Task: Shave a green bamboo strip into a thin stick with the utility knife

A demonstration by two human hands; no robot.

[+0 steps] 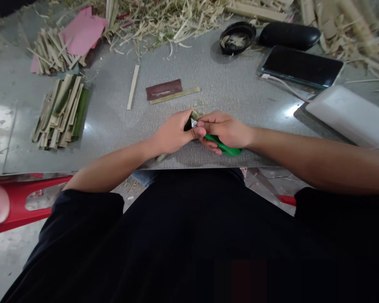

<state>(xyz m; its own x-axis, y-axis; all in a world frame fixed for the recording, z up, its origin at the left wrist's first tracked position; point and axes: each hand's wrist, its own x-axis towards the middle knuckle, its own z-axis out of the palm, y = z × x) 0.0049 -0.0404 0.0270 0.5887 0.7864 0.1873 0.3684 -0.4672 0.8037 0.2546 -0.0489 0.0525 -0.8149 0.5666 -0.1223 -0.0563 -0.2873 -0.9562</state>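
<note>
Near the table's front edge my left hand [173, 131] is closed around a bamboo strip [161, 158]. One end of the strip shows below the palm, and most of it is hidden by the fingers. My right hand [229, 129] grips a green-handled utility knife [229, 149]. Its metal blade [193, 123] meets the strip's upper end, between the two hands, with my left thumb close to it. Just beyond the hands lie a dark red rectangular piece [164, 89], perhaps sandpaper, and a thin bamboo strip [175, 96] along its lower edge.
Bundled bamboo strips [61, 111] and a pile of short sticks [52, 50] with pink paper [84, 31] lie left. Shavings [164, 19] cover the back. At right are a black bowl [238, 37], a black case [289, 35], a phone [303, 65] and a white power bank [350, 115].
</note>
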